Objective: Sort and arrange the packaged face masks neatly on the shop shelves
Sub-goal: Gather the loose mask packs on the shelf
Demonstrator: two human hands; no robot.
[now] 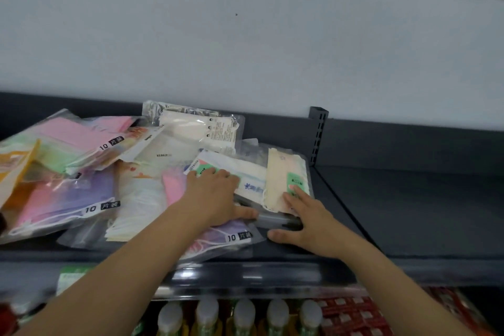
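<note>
A loose heap of packaged face masks covers the left part of the dark top shelf [286,249]. Pink and pastel packs [68,142] lie at the left, a purple-pink pack [62,202] in front of them. My left hand [215,199] lies flat on a white pack with a green label [245,172], thumb under a clear pack edge. My right hand [305,219] rests with spread fingers on a beige pack with a green sticker [281,177], thumb on the shelf. A cream pack [196,128] leans at the back.
An upright slotted post [317,135] divides the shelf; the right section [409,204] is bare dark metal. Below the shelf stand bottles with pale caps [242,314] and red packets [351,314]. A pale wall rises behind.
</note>
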